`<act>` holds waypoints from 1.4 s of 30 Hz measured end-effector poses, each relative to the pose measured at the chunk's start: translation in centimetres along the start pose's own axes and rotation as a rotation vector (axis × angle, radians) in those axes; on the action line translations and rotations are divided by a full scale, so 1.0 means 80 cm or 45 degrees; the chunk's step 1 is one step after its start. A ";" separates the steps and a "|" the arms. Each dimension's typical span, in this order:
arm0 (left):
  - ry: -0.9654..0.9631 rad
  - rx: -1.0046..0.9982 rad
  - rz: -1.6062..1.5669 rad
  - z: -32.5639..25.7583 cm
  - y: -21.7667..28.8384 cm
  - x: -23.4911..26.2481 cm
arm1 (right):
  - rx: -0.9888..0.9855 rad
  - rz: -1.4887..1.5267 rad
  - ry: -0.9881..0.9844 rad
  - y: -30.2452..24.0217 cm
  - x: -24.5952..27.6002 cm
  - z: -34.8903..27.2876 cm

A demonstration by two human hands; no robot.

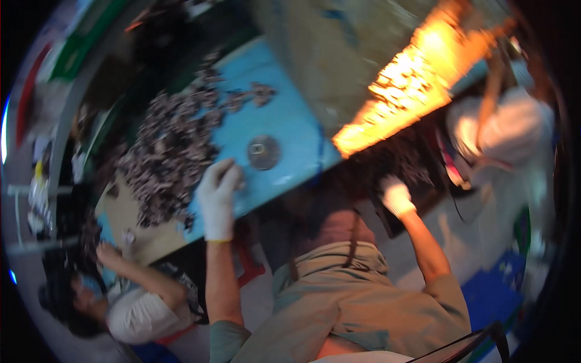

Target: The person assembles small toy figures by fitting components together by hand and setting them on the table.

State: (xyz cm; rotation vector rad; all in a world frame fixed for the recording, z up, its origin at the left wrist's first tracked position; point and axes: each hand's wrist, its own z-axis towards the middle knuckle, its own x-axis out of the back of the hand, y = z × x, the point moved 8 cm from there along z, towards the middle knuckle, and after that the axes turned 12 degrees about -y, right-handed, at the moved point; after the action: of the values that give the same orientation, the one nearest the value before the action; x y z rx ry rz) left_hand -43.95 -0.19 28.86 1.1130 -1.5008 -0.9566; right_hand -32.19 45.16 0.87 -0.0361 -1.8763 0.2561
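This looks like a small workshop where several people sort parts by hand, not a home or an office. A long blue work table [290, 121] carries a big heap of small dark pieces [169, 151], which lies just beyond the fingers of a white work glove [218, 193], and a round metal disc [264, 152] lies close to those fingers. Beside the table stands a dark tray [411, 175] of similar pieces under strong orange light [405, 91]. Two other people, one in a white shirt [139, 314], work at the same table on a bare pale floor.
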 end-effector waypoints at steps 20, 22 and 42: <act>-0.194 0.080 -0.358 0.060 -0.019 -0.023 | 0.288 2.325 -0.502 -0.269 0.235 0.005; -0.217 0.066 -0.410 0.067 -0.019 -0.036 | 0.350 2.089 -0.427 -0.293 0.259 0.028; -0.284 0.074 -0.615 0.059 -0.030 -0.040 | 0.489 1.012 -0.066 -0.348 0.320 0.128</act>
State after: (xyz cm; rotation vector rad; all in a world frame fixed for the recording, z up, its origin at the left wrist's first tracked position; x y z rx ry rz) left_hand -47.91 2.43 24.88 1.4890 -1.4690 -1.4111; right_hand -47.11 20.27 27.26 -0.5195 -1.7532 1.1618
